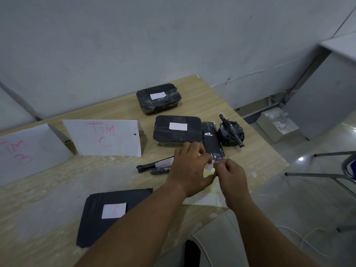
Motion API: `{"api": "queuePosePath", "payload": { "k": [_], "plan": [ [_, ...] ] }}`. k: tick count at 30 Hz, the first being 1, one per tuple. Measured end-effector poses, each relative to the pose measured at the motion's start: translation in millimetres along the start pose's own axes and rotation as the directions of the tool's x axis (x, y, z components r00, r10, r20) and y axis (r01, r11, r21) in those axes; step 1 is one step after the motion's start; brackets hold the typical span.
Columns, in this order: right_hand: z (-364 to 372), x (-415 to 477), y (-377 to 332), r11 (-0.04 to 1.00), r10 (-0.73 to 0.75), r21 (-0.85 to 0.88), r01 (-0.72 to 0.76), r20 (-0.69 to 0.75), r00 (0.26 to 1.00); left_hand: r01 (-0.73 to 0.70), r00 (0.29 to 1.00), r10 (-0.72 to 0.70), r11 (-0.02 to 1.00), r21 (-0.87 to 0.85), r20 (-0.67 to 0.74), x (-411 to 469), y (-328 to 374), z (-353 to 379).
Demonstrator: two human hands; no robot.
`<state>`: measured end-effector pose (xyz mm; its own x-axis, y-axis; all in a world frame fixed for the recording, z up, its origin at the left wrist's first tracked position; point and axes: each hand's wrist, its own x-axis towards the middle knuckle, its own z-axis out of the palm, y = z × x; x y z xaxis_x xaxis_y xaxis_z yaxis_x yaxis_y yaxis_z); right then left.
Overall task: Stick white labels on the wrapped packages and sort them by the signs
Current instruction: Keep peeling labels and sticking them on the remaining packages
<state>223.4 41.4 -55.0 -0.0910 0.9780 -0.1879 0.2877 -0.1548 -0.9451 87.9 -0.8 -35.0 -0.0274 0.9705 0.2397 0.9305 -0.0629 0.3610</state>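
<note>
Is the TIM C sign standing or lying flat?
Standing. The TIM C sign rises upright from the table, bottom edge on the wood, a cardboard prop behind its right edge.

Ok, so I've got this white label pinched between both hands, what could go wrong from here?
The white label, pinched between the left hand and right hand, could curl and stick to itself or your fingers. The round package sits close to the table edge; reaching for the narrow package beside it might knock it off.

Left hand [189, 168]: bare; my left forearm [146, 224] uncovered down to the frame edge
Right hand [231, 178]: bare; my right forearm [269, 234] uncovered likewise
</note>
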Motion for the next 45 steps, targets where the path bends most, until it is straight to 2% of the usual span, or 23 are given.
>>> {"api": "queuePosePath", "payload": {
  "k": [8,10,13,15,26,32,35,39,42,45],
  "plan": [
    [-1,0,1,0.999,-0.018,0.044,0.017,0.038,0.999,0.07,0.997,-0.072,0.996,-0.053,-0.037,-1,-1,5],
    [-1,-1,2,0.999,-0.024,0.038,0.024,0.007,1.0,0.179,0.983,-0.182,0.975,-0.131,-0.017,1,-2,8],
    [-4,0,4,0.999,-0.038,-0.037,0.036,-0.036,0.999,0.408,0.91,-0.408,0.841,-0.355,0.079,9,-6,9],
    [-6,2,7,0.996,-0.012,-0.093,0.012,-0.004,1.0,0.481,0.872,-0.47,0.778,-0.404,0.134,14,-10,8],
    [-14,16,15,0.985,0.037,-0.169,-0.032,0.028,0.999,0.54,0.84,-0.497,0.714,-0.445,0.22,31,-5,9],
    [-16,27,15,0.988,0.04,-0.154,-0.03,0.06,0.997,0.557,0.828,-0.507,0.703,-0.441,0.238,41,-6,13],
    [-16,32,14,0.986,0.044,-0.166,-0.03,0.082,0.996,0.549,0.836,-0.506,0.747,-0.376,0.214,47,-8,14],
    [-15,41,12,0.987,0.072,-0.151,-0.059,0.086,0.994,0.496,0.869,-0.485,0.851,-0.173,0.103,59,-10,18],
    [-14,50,12,0.986,0.092,-0.147,-0.082,0.061,0.994,0.384,0.922,-0.385,0.923,0.027,0.036,72,-8,19],
    [-13,62,13,0.981,0.108,-0.166,-0.104,0.015,0.994,0.261,0.962,-0.271,0.947,0.185,0.026,89,-6,20]
  ]
}}
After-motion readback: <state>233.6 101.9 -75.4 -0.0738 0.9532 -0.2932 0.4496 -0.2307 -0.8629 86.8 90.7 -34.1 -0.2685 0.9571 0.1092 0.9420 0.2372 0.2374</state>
